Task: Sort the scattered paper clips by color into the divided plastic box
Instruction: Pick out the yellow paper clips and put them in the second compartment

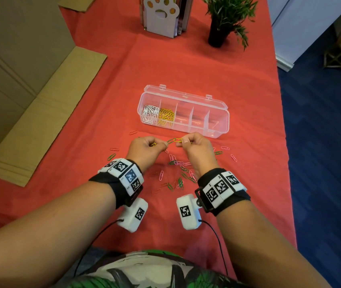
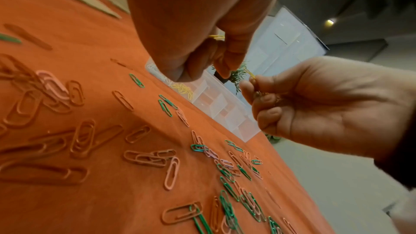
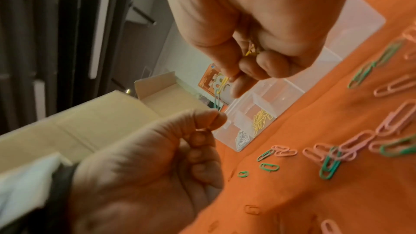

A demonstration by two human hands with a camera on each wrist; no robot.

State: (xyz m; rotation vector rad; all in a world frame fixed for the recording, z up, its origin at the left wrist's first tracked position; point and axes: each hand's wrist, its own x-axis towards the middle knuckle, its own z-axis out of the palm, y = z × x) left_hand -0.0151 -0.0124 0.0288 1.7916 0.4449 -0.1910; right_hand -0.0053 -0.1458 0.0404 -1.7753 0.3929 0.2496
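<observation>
Both hands hover just in front of the clear divided box [image 1: 217, 123]. My left hand [image 1: 164, 144] pinches a green paper clip [image 1: 170, 140] that is hooked into a yellow paper clip [image 1: 179, 139], which my right hand [image 1: 181, 142] pinches. The linked pair also shows in the right wrist view, green clip [image 3: 218, 100] below yellow clip [image 3: 223, 81]. More yellow clips [image 2: 217, 37] sit inside my curled left hand, and some in the right palm [image 3: 251, 50]. White clips [image 1: 149, 113] fill the box's leftmost compartment, yellow clips [image 1: 166, 117] the second. Green, pink and red clips [image 1: 177, 175] lie scattered on the red cloth below my hands.
A large cardboard box [image 1: 19, 90] lies open along the left. A paw-shaped book holder [image 1: 163, 15] and a plant in a black vase [image 1: 220, 28] stand at the back. The table's right edge [image 1: 284, 142] drops to blue carpet.
</observation>
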